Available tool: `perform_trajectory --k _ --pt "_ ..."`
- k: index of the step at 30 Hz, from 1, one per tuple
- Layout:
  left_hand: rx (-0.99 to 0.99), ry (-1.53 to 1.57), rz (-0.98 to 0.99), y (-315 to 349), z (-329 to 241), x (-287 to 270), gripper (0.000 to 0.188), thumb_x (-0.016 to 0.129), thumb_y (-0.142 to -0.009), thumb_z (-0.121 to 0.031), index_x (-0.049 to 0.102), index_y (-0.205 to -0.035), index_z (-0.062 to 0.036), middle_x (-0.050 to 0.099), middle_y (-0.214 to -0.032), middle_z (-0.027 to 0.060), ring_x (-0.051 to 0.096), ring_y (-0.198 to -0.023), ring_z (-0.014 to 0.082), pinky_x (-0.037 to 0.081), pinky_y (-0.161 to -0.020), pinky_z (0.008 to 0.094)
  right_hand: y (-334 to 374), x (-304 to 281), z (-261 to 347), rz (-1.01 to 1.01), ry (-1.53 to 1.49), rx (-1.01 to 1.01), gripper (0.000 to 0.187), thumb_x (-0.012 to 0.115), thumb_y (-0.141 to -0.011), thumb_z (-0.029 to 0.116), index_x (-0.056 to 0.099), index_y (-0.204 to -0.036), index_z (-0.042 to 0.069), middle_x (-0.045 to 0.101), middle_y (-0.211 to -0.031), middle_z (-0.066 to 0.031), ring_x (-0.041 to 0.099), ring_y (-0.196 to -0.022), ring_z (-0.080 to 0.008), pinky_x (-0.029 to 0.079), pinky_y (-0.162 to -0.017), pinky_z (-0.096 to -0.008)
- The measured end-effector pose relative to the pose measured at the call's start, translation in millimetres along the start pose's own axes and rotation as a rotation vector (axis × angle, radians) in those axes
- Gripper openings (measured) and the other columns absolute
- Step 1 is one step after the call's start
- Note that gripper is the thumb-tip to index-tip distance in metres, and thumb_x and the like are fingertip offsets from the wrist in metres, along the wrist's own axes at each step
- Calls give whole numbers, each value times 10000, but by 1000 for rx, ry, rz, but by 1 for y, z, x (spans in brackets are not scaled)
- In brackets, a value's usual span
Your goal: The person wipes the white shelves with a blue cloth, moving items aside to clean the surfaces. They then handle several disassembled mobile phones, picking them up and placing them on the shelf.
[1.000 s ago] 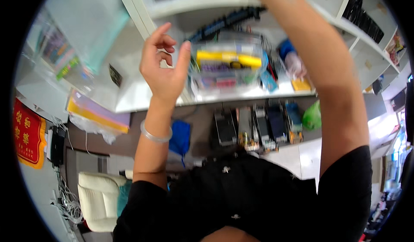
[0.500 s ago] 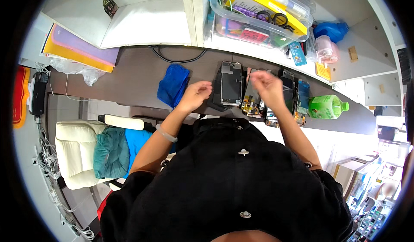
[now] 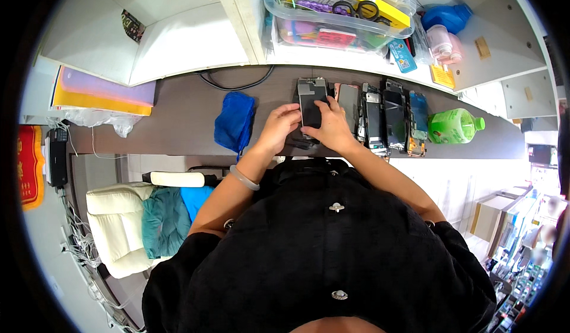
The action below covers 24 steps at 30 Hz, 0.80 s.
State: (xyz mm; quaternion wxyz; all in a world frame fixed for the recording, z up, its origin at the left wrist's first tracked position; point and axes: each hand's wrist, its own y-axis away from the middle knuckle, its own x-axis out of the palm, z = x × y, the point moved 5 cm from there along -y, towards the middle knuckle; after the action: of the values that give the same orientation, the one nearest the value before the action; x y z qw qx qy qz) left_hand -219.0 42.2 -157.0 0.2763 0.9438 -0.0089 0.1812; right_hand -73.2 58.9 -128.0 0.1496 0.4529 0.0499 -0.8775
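Note:
A phone screen (image 3: 311,112), dark with a grey upper plate, lies at the left end of a row of phone parts on the brown desk. My left hand (image 3: 278,129) pinches at its left edge with bent fingers. From the right, my right hand (image 3: 332,128) reaches over it, thumb near its lower end and fingers on its right side. Dark phone parts (image 3: 300,140) show partly beneath. Right of my hand stand more stacks: a grey phone panel (image 3: 348,100), a frame-like phone part (image 3: 372,116), a black phone screen (image 3: 394,114) and a bluish phone screen (image 3: 418,114).
A blue cloth (image 3: 234,122) lies left of my hands, a green bottle (image 3: 454,126) at the right. Behind, a white shelf holds a clear plastic box (image 3: 338,21) with scissors (image 3: 365,9). A black cable (image 3: 237,87) curves along the desk's back. A cream chair (image 3: 116,226) stands at lower left.
Both hands have come down to the leftmost phone screen; the right moved left from above the neighbouring stacks, which now show more. The whole view has shifted slightly.

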Motion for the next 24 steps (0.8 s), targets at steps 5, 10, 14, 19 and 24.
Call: perform_trajectory --k 5,10,14,19,24 --pt "-2 11 -12 4 -3 -3 331 592 -855 -132 538 -1161 -21 588 -1042 79 557 -969 165 442 -862 292 1 7 13 1 68 14 823 821 -576 320 457 -1270 69 299 -1336 -331 336 -1175 -521 321 -991 -520" --pt "3 48 8 9 -4 -5 332 591 -857 -131 536 -1161 -11 589 -1069 95 561 -996 184 442 -876 310 1 8 20 -27 67 -2 799 817 -569 237 449 -1252 45 288 -1318 -336 354 -1133 -528 332 -974 -519" --pt "-47 110 30 10 -1 -6 337 593 -861 -134 532 -1163 4 586 -1093 113 561 -1019 205 443 -894 330 0 6 19 14 12 42 774 790 -559 190 437 -1241 90 247 -1348 -315 316 -1191 -534 320 -1007 -517" --pt "-79 258 -45 10 -3 -3 268 578 -870 -146 526 -1110 -39 589 -1067 115 569 -982 227 451 -884 360 4 -7 26 -15 -90 25 727 763 -551 139 440 -1202 102 256 -1358 -280 354 -1187 -517 381 -970 -506" --pt "-125 403 260 6 -12 17 242 474 -920 -172 519 -1134 -68 600 -1079 73 581 -967 212 472 -843 357 17 -30 39 -152 -159 -115 716 761 -570 134 450 -1213 90 268 -1356 -274 319 -1232 -488 358 -995 -475"
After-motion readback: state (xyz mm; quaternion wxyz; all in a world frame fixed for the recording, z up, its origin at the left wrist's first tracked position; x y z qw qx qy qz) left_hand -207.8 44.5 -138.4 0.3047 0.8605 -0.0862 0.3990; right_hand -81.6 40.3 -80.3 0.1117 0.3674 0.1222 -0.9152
